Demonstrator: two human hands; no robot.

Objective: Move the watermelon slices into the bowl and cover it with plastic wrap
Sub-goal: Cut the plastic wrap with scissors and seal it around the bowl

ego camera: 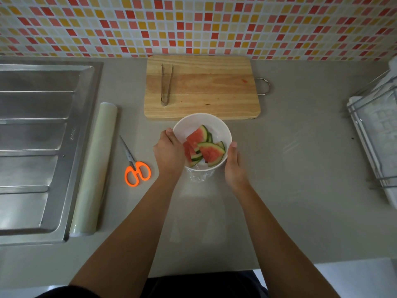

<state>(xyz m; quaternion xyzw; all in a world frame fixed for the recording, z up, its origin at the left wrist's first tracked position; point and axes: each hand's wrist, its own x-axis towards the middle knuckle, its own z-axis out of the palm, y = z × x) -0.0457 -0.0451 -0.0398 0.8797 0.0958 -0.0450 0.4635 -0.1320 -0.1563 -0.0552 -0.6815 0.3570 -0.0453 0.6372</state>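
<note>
A white bowl (211, 123) stands on the grey counter just in front of the cutting board. Several watermelon slices (204, 147) with green rinds lie inside it. Clear plastic wrap (199, 174) clings to the bowl's near side and a loose sheet of it trails toward me on the counter. My left hand (169, 153) presses against the bowl's left side, thumb at the rim. Against the right side rests my right hand (235, 164), thumb up by the rim. Both hands hold the bowl with the wrap under them.
A wooden cutting board (202, 87) with metal tongs (166, 83) lies behind the bowl. Left of the bowl are orange-handled scissors (136, 166) and a roll of plastic wrap (94, 168). A steel sink drainboard (40, 147) fills the left; a wire rack (376, 130) stands right.
</note>
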